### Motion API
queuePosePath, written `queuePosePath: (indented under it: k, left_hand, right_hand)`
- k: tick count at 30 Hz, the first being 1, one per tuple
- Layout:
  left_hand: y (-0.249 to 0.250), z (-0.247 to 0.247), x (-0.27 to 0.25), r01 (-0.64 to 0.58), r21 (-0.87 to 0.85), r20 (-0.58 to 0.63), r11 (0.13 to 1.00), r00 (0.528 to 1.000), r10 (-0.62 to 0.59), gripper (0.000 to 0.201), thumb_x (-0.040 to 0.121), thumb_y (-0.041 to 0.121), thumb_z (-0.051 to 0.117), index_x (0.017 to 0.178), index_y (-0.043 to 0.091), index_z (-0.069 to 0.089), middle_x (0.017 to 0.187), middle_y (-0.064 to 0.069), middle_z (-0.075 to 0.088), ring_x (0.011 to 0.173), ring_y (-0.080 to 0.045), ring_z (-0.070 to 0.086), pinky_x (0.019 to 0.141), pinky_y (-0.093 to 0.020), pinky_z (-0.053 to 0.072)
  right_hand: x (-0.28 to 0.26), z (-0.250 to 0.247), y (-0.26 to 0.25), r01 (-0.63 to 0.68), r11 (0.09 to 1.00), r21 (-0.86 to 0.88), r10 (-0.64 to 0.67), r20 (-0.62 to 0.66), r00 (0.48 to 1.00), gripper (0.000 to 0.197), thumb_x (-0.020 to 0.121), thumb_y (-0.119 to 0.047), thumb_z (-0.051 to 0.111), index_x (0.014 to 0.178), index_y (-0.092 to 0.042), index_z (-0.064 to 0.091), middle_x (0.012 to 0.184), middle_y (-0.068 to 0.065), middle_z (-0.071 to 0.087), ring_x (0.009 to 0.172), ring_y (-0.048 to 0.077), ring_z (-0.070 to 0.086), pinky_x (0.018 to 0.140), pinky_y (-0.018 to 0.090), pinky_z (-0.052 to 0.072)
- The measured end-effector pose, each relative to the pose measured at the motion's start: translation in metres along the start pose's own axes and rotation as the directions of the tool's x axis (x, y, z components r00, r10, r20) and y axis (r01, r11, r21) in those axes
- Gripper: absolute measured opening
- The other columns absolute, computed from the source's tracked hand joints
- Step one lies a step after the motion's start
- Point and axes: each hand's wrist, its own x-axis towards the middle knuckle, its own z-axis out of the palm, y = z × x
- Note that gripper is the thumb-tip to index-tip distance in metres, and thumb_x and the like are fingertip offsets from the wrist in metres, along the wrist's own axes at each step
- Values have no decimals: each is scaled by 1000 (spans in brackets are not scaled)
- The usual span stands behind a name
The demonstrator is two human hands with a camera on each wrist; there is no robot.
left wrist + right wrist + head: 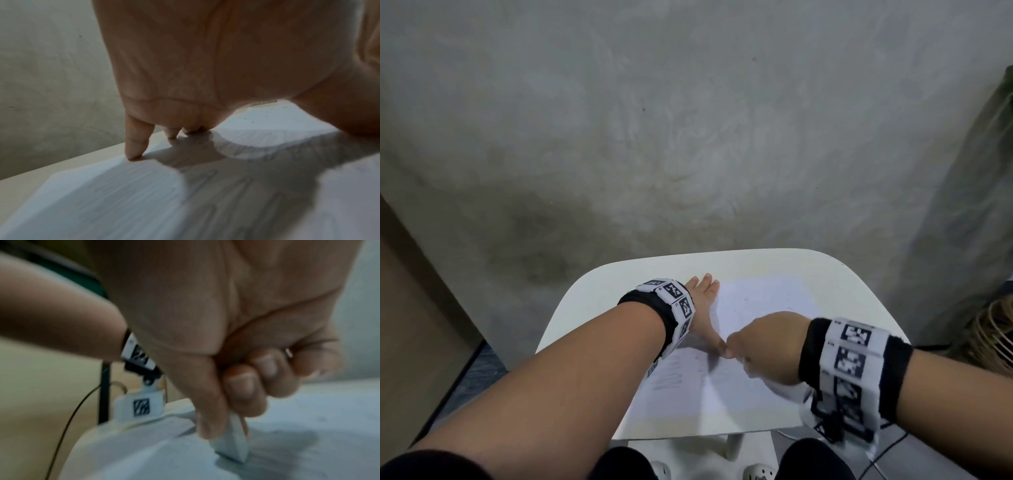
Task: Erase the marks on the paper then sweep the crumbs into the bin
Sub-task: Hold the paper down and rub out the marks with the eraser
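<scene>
A white sheet of paper (756, 301) lies on a small white table (592, 308). Faint pencil scribbles (671, 377) show on its near left part, beside my left forearm. My left hand (709, 308) lies flat on the sheet's left edge, its fingertips (136, 146) pressing down on the paper (123, 194). My right hand (743, 349) is curled just right of the left thumb. It pinches a white eraser (232, 444) between thumb and fingers, with the eraser's lower end on the paper (308, 426). A few dark specks (251, 121) dot the far part.
A bare grey wall rises right behind the table. A wicker basket (993, 329) stands on the floor at the right, a brown cabinet side (407, 308) at the left. A thin cable (887, 448) runs over the floor by my right knee.
</scene>
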Motion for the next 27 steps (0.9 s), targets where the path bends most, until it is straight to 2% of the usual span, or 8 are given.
queuePosePath:
  k: [4,6,8,11,14,17,22,27]
  left_hand:
    - [-3,-1,1,-11,-23,26,1000,1000,11,134,70,79,62,153,16,-21,162,0,-25,150,-21,-17,119,-48,0]
    - [-3,0,1,0,-9,18,1000,1000,0,134,69,80,61,153,16,-21,162,1,-25,150,-21,-16,119,-48,1]
    - [-1,1,1,4,-1,8,1000,1000,-4,135,69,80,62,153,16,-21,162,1,-25,150,-21,-15,119,-48,2]
    - [-3,0,0,-13,-25,18,1000,1000,13,134,70,80,62,153,16,-21,161,0,-25,150,-22,-17,119,-47,0]
    - [-4,1,1,-11,-23,9,1000,1000,11,134,69,80,62,154,15,-21,162,0,-24,150,-22,-16,119,-47,1]
    - [0,2,1,-3,-3,-7,1000,1000,3,136,67,83,60,154,15,-20,162,0,-23,151,-22,-14,120,-46,2]
    - [-4,-2,-1,-14,-36,34,999,999,15,134,70,78,63,153,16,-21,161,0,-25,150,-22,-17,119,-47,0]
    - [-1,3,2,1,2,-1,1000,1000,-1,135,68,83,60,154,16,-20,162,0,-24,150,-22,-14,120,-47,2]
  right_hand:
    - [4,-11,27,-159,986,51,161,-59,985,22,92,-18,47,111,-12,57,99,1,63,84,22,55,74,31,43]
    - [4,-5,13,-109,994,-31,107,-60,992,14,90,-14,52,104,-15,54,93,-1,62,83,23,58,74,32,47]
    - [0,-1,-4,24,999,-38,-24,5,1000,10,92,-15,52,101,-19,51,90,0,60,79,23,51,72,31,43]
    - [2,-13,19,-54,997,63,55,-14,998,6,94,-24,48,98,-20,50,94,0,57,84,21,48,73,30,38]
    - [3,-7,13,-88,995,-41,86,-34,996,15,92,-17,53,106,-17,54,85,-3,54,78,21,51,72,32,44]
    - [-4,0,-11,64,997,-36,-63,23,998,25,93,-17,52,118,-16,53,93,0,59,79,20,50,66,29,41]
    - [6,-16,22,-125,991,47,127,-61,990,22,95,-20,44,111,-12,56,99,1,63,82,22,52,78,35,47]
    - [-10,-6,-6,54,995,83,-60,67,996,19,96,-17,45,113,-18,52,83,-2,50,82,20,46,74,31,38]
